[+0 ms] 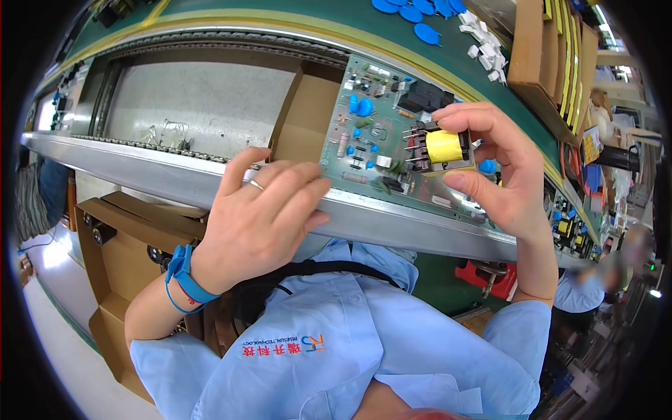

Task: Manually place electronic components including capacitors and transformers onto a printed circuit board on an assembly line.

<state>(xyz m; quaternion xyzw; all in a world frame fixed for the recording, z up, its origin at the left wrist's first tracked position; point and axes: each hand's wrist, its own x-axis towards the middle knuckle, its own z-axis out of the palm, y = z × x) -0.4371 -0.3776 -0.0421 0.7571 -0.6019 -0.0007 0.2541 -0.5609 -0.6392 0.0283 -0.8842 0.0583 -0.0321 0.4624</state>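
Note:
My right hand (pixel 507 164) pinches a transformer (pixel 442 147) with yellow tape round its winding and a dark core. It is held tilted above a green circuit board (pixel 334 157), its row of metal pins pointing left. The board carries blue disc capacitors (pixel 365 107), a black block-shaped part (pixel 424 96), resistors and a white connector. Palm down, my left hand (pixel 262 217) lies over the near metal rail (pixel 189 183), its fingers loosely bent and apart. The fingertips reach the board's left edge, and nothing shows in them. A blue wrist strap (pixel 182 262) circles the left wrist.
Chain-lined rails frame the conveyor, with a cardboard piece (pixel 301 115) beside the board. Beyond, loose blue discs (pixel 427 33) and white parts (pixel 483 49) lie on a green surface near a cardboard box (pixel 535 63). Another box (pixel 115 280) sits below left; a red clamp (pixel 486 280) is below right.

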